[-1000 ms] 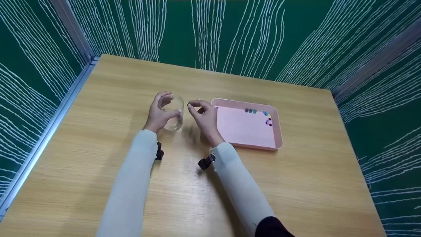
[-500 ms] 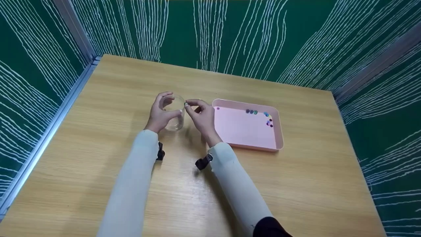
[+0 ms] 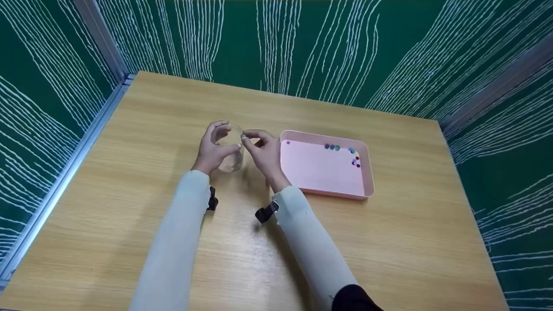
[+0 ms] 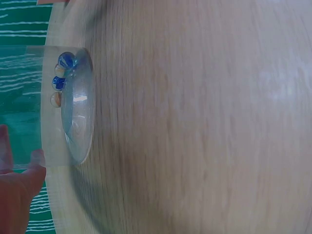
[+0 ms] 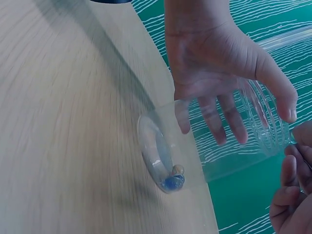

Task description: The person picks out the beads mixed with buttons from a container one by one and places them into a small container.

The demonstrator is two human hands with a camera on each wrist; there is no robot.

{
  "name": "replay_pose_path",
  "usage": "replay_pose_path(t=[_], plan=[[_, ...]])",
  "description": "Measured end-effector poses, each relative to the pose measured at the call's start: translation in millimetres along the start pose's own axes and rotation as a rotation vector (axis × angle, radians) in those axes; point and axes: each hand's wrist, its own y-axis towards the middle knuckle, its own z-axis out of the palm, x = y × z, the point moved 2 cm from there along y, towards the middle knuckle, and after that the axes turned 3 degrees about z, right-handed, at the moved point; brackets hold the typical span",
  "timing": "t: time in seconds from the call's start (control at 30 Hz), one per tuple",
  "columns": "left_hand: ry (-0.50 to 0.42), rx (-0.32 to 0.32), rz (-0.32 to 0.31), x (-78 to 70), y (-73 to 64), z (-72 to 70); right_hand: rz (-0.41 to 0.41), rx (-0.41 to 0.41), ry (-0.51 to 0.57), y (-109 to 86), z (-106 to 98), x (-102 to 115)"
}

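A clear jar (image 3: 232, 162) stands on the wooden table in the head view. My left hand (image 3: 211, 149) grips it from the left, with the thumb on the near side and the fingers round the far side. Several marbles (image 4: 58, 84), some blue and some pale, lie at the jar's bottom in the left wrist view. At the jar's threaded mouth, my right hand (image 3: 267, 154) pinches a small glassy marble (image 3: 243, 136) between thumb and index finger, mostly covered by the fingertips.
Right of my right hand is a shallow pink tray (image 3: 322, 172). Three marbles (image 3: 332, 147) line its back wall, several small coloured beads (image 3: 354, 163) cluster at its right end, and one purple bead (image 3: 288, 142) sits in its back left corner. Green walls with white streaks enclose the table.
My right hand has moved left from beside the jar to its rim, carrying the marble. The left hand keeps its grip on the jar, and the head view has shifted slightly.
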Motion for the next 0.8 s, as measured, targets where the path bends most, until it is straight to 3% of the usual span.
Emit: replay_pose_path(t=[0.3,0.8], plan=[[-0.019,-0.004,-0.006,1.9,0.7,0.2,0.029,-0.008,-0.004,1.0,2.4,-1.4],[-0.016,0.001,-0.029,-2.6,-1.3,0.1,0.179,0.003,-0.016,6.7,5.8,-2.1]])
